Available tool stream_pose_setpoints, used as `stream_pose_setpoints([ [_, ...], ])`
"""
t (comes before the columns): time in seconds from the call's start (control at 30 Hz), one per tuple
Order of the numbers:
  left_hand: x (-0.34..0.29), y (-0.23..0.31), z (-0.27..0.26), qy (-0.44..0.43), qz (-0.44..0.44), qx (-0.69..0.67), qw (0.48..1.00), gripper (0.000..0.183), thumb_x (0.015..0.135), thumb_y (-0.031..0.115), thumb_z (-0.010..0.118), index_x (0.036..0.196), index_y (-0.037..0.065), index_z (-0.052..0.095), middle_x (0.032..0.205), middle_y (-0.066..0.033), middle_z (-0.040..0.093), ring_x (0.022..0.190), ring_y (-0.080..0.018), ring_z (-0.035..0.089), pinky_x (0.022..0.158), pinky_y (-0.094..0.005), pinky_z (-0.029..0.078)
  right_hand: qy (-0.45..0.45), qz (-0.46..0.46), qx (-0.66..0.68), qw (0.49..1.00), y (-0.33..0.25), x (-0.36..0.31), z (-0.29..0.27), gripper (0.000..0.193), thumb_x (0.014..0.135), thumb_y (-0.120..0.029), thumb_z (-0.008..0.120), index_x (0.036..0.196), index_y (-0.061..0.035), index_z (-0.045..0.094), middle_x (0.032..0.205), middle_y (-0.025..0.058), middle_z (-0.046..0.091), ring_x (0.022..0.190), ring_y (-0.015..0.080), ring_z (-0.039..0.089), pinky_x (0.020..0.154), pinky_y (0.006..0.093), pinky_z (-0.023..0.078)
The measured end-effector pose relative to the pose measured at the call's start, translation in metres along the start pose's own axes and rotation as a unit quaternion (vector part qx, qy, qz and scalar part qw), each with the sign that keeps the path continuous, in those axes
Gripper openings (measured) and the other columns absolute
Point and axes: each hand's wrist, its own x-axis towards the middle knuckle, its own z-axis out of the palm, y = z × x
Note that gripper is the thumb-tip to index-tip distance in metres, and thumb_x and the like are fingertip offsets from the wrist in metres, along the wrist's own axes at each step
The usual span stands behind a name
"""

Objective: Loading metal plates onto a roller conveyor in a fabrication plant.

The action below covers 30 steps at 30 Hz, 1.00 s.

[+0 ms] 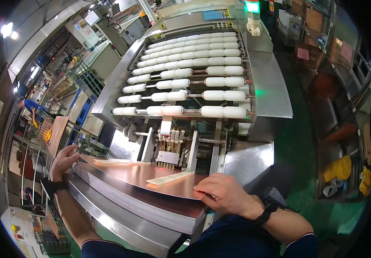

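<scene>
A thin copper-coloured sheet (129, 174) lies over a thick stack of sheets (138, 205) in front of the roller machine. Its near right edge stands raised, with a dark copper surface showing beneath it. My right hand (223, 192) pinches the sheet's right corner between thumb and fingers. At the left corner, my left hand (65, 159) has its fingers curled at the sheet's edge; the fingertips are partly hidden. Two pale flat strips rest on the sheet: one strip (170, 177) slants near the right, and another strip (119, 161) lies along the far side.
Rows of white rollers (171, 110) rise beyond the stack, with a feed mechanism (168, 157) close behind the sheet. A steel ledge (121, 219) runs along the near left side. At the right stands a shelf with yellow gloves (338, 167). A co-worker (32, 105) bends at the far left.
</scene>
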Motion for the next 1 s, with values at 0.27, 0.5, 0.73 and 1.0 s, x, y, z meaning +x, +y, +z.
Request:
stream_pose_setpoints([
  [0.27,-0.011,0.006,0.005,0.071,-0.01,-0.093,0.993,0.06,0.094,0.027,0.072,0.143,-0.004,0.056,0.099,-0.0044,0.07,0.089,-0.0127,0.063,0.081,-0.0291,0.052,0.069,0.016,-0.007,0.997,0.009,0.023,-0.008,0.014,0.087,-0.011,0.078,0.095,-0.0008,0.073,0.09,0.0134,0.072,0.08,0.0324,0.068,0.071,0.0379,0.054],
  [0.5,-0.008,-0.004,0.001,0.033,-0.024,0.044,0.998,0.046,0.088,0.031,0.074,0.114,-0.006,0.071,0.09,-0.0138,0.075,0.087,-0.0197,0.072,0.079,-0.0338,0.055,0.167,0.155,0.06,0.972,0.017,0.039,-0.024,0.042,0.092,-0.026,0.076,0.124,0.0012,0.067,0.111,0.0197,0.071,0.1,0.0333,0.069,0.088,0.0417,0.055],
  [0.73,-0.016,0.019,0.001,0.025,-0.025,0.098,0.995,0.047,0.085,0.031,0.075,0.115,-0.005,0.072,0.098,-0.0169,0.075,0.09,-0.0221,0.072,0.084,-0.0353,0.055,-0.023,0.091,0.096,0.991,-0.034,0.008,-0.008,0.05,0.09,-0.039,0.08,0.123,-0.003,0.07,0.133,0.0192,0.065,0.118,0.033,0.064,0.097,0.0407,0.051],
  [1.0,-0.013,-0.001,-0.005,-0.014,-0.018,-0.037,0.999,0.066,0.082,0.02,0.079,0.139,-0.007,0.058,0.102,-0.0118,0.074,0.09,-0.0196,0.07,0.083,-0.0328,0.056,-0.153,0.184,0.256,0.937,-0.055,0.01,-0.011,0.04,0.091,-0.033,0.08,0.117,-0.0035,0.073,0.128,0.0148,0.067,0.111,0.0276,0.066,0.094,0.0373,0.052],
])
